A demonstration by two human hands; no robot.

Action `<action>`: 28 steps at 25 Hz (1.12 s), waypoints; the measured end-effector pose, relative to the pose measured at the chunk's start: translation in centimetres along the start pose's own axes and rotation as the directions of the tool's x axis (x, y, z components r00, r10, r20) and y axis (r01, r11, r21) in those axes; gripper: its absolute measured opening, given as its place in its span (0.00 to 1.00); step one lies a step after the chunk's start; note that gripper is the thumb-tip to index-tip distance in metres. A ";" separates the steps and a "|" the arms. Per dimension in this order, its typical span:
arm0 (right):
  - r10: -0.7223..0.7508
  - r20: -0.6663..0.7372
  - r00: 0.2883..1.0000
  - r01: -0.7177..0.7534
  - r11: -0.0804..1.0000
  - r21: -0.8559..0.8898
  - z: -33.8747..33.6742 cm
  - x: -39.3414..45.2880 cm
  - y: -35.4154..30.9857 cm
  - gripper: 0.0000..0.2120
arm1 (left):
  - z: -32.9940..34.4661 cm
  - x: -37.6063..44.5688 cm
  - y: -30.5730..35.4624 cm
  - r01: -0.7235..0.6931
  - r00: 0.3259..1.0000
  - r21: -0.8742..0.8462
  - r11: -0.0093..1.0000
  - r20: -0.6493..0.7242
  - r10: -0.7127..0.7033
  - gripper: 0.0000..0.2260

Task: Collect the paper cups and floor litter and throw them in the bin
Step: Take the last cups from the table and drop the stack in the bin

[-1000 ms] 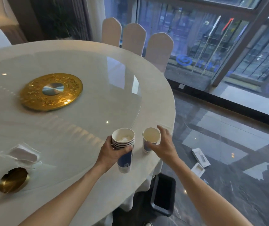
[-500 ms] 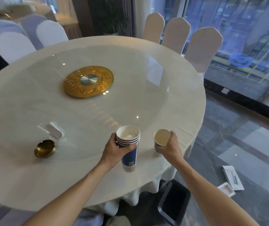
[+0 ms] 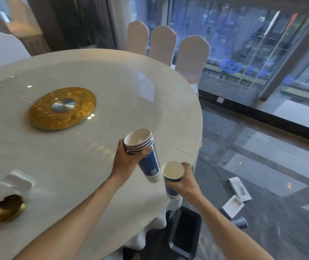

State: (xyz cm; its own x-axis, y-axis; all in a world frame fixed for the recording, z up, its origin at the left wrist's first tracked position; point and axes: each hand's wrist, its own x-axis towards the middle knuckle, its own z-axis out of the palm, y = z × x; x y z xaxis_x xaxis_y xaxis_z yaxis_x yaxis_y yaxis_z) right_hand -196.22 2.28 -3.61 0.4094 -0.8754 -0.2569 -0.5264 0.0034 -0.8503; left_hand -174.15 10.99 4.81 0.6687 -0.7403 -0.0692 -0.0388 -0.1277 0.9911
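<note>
Left hand (image 3: 126, 160) gripped a tilted stack of paper cups (image 3: 144, 152); right hand (image 3: 186, 179) held a single paper cup (image 3: 172, 177) above the bin (image 3: 184, 234).

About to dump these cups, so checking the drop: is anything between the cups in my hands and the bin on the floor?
Nothing visible blocks it. The single cup in the right hand is past the table edge, with the open black bin below it. The cup stack in the left hand is still over the table.
</note>
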 end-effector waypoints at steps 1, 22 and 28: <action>0.000 -0.001 1.000 0.000 1.000 -0.011 -0.6 -0.4 0.3 0.44 | 1.0 0.5 0.5 -0.012 1.000 -0.014 1.000 0.024 0.012 0.41; 0.223 -0.336 0.915 -0.146 0.960 0.241 -4.8 -9.3 3.4 0.33 | 12.8 -3.4 -4.3 0.075 0.652 0.161 0.984 0.739 -0.171 0.39; 0.321 -0.297 0.899 -0.241 0.931 0.276 -5.2 -11.9 4.9 0.34 | 14.5 -5.0 -5.9 0.146 0.611 0.175 0.974 0.758 -0.228 0.08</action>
State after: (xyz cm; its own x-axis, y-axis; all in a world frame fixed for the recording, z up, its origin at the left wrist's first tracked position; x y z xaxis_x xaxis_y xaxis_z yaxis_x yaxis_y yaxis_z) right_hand -207.51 10.21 -2.30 -0.0222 -0.9299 -0.3672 -0.3829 0.3472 -0.8561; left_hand -188.07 5.87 -2.32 -0.1456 -0.9235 -0.3549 -0.0705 -0.3481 0.9348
